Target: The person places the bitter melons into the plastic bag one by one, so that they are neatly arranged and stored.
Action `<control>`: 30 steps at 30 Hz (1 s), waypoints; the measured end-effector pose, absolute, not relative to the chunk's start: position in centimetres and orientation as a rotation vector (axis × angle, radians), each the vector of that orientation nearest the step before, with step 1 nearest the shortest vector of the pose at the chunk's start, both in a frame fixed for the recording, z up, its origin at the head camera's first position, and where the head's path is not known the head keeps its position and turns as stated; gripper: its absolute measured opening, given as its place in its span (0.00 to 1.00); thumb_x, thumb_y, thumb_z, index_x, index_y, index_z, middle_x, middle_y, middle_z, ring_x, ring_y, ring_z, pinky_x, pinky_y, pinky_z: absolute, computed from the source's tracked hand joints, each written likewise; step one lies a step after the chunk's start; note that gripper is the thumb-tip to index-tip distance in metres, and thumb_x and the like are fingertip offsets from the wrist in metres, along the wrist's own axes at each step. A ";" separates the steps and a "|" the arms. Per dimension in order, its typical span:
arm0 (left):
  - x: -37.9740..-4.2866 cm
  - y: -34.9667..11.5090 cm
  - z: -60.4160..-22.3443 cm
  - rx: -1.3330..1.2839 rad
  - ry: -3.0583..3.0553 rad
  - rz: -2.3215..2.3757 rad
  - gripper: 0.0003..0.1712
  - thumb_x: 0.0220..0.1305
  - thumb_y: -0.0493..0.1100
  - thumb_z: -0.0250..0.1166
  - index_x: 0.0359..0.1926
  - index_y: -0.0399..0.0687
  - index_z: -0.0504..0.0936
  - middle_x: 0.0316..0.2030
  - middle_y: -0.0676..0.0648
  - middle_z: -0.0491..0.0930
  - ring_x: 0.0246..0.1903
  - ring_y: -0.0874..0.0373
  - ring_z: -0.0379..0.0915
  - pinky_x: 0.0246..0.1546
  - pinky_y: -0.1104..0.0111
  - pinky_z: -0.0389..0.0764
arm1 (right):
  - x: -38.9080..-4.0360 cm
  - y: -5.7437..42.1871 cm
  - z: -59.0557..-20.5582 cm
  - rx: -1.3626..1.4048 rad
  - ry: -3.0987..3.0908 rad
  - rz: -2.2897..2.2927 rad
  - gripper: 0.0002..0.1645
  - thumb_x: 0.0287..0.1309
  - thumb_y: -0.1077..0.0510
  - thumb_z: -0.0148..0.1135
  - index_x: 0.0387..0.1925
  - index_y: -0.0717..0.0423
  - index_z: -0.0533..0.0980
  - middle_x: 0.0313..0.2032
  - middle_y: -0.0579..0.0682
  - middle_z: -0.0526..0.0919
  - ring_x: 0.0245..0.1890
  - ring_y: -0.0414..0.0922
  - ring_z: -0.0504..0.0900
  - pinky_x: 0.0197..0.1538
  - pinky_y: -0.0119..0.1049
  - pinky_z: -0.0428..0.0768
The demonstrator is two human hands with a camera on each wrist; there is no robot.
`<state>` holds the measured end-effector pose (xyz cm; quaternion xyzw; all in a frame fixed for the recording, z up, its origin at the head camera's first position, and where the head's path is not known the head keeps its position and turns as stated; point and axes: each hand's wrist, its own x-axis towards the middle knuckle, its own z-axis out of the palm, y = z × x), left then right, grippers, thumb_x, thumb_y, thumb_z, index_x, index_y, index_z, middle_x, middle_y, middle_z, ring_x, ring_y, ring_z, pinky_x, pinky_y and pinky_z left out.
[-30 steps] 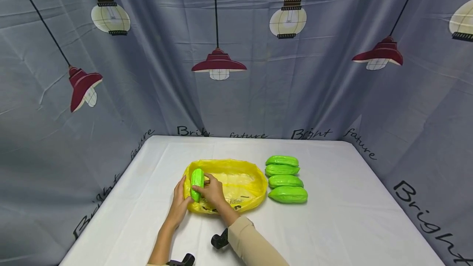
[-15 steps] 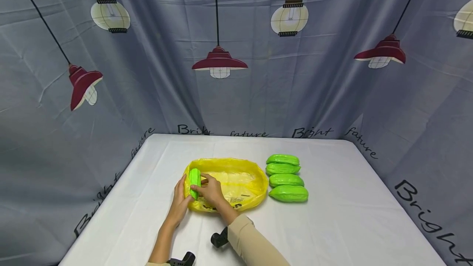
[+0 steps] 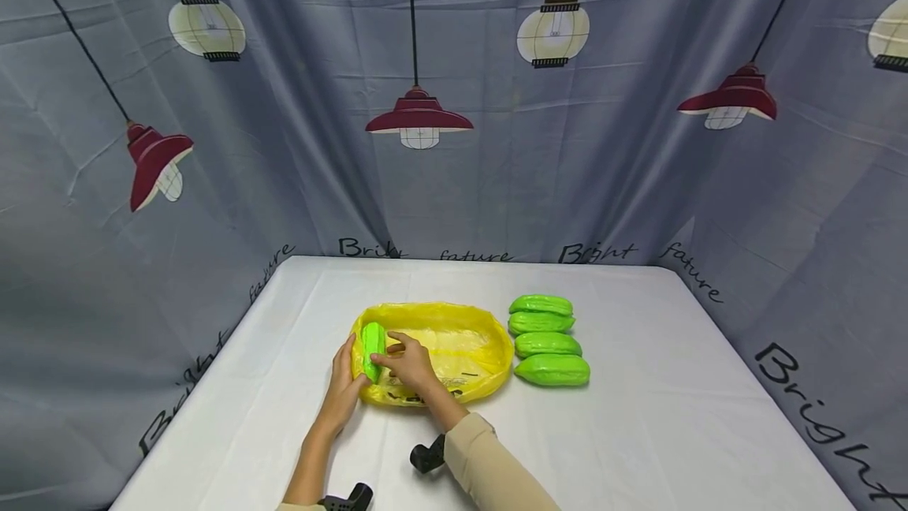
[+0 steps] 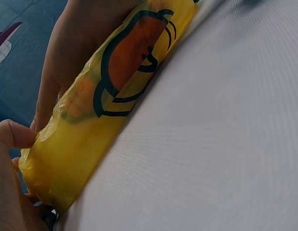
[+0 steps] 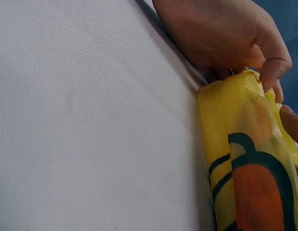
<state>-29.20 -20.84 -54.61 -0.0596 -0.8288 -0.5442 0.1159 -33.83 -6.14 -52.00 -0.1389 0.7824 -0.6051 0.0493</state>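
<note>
A yellow plastic bag (image 3: 464, 314) lies spread wide on the white table, its opening facing up. The left hand (image 3: 341, 385) grips the bag's left rim, and its thumb (image 4: 19, 134) presses on the bag's edge in the left wrist view. One bright green, ridged bitter melon (image 3: 372, 341) lies inside at the bag's left end, pointing away from the person. Over the bag, the right hand (image 3: 414, 365) has its fingers spread, with the thumb tip at the melon's right side. Orange and dark green print (image 5: 259, 192) shows on the bag's near wall.
To the right of the bag several more bitter melons (image 3: 552, 370) lie in a column on the white table (image 3: 638, 432). Behind the table hangs a grey-blue curtain (image 3: 482, 195) printed with lamps. Black wrist cameras (image 3: 428, 456) sit near both sleeves.
The bitter melon has moved slightly left and down against the bag's left end. The right hand's fingers have loosened from it and drawn a little right. The left hand keeps its place.
</note>
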 end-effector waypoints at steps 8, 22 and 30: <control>-28.9 -21.0 -54.4 -0.183 -2.436 -1.607 0.48 0.50 0.33 0.52 0.72 0.45 0.43 0.68 0.35 0.40 0.66 0.36 0.36 0.59 0.39 0.42 | -33.8 -4.2 -50.6 -0.538 2.389 -1.789 0.36 0.50 0.51 0.66 0.59 0.61 0.69 0.47 0.60 0.78 0.44 0.51 0.79 0.41 0.38 0.79; -29.5 -20.7 -54.9 -0.182 -2.446 -1.633 0.49 0.50 0.34 0.52 0.72 0.50 0.40 0.69 0.37 0.37 0.67 0.38 0.32 0.59 0.38 0.42 | -34.1 6.5 -43.8 -1.001 2.652 -1.516 0.27 0.53 0.56 0.64 0.57 0.53 0.72 0.47 0.54 0.80 0.45 0.50 0.78 0.48 0.47 0.75; -29.3 -20.9 -54.8 -0.171 -2.462 -1.609 0.49 0.50 0.34 0.52 0.72 0.50 0.41 0.69 0.37 0.38 0.67 0.38 0.32 0.59 0.38 0.42 | -33.2 15.1 -42.6 -1.075 2.803 -1.296 0.37 0.46 0.58 0.70 0.61 0.49 0.69 0.57 0.49 0.73 0.55 0.54 0.70 0.55 0.58 0.65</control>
